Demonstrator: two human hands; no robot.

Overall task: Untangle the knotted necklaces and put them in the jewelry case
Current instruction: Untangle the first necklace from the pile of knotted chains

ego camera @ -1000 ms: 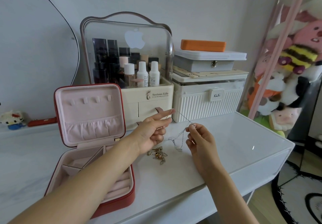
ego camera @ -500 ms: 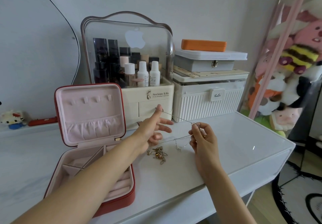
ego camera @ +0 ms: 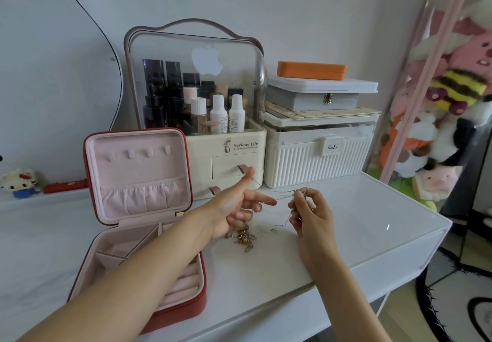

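While right hand (ego camera: 310,215) pinches the silver chain (ego camera: 286,217), left hand (ego camera: 237,204) spreads it on thumb and forefinger; gold tangle (ego camera: 243,237) on surface (ego camera: 346,235) beside open jewelry case (ego camera: 138,208).

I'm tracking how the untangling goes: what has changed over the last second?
The left hand has raised its thumb up and back with the silver chain looped over it, drawing the strand taut; its other fingers spread. The right hand keeps pinching the chain in about the same spot. The gold necklace pile and open jewelry case have not moved.
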